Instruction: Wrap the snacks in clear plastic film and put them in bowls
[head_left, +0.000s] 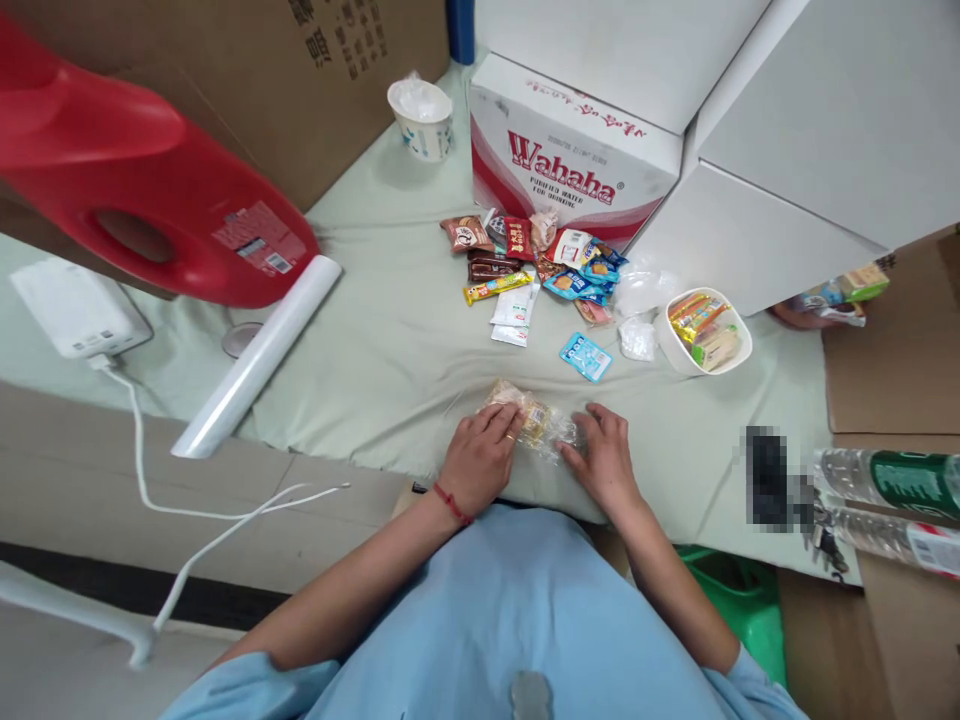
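In front of my body, near the cloth's front edge, lies a yellowish snack packet (535, 416) loosely wrapped in clear plastic film (559, 437). My left hand (484, 450), with a red string at the wrist, presses its fingers down on the packet's left part and covers some of it. At the packet's right end my right hand (604, 455) has its thumb and curled fingers around the edge of the film. A small blue sachet (586, 357) lies just beyond the hands.
Several snack packets (499, 286) lie before a Wahaha water box (562, 150). A white bowl (742, 350) of snacks stands right, a paper cup (424, 130) at the back. Leftward are a glossy white roll (259, 360), red jug (255, 240) and power bank (79, 308); bottles (900, 480) lie right.
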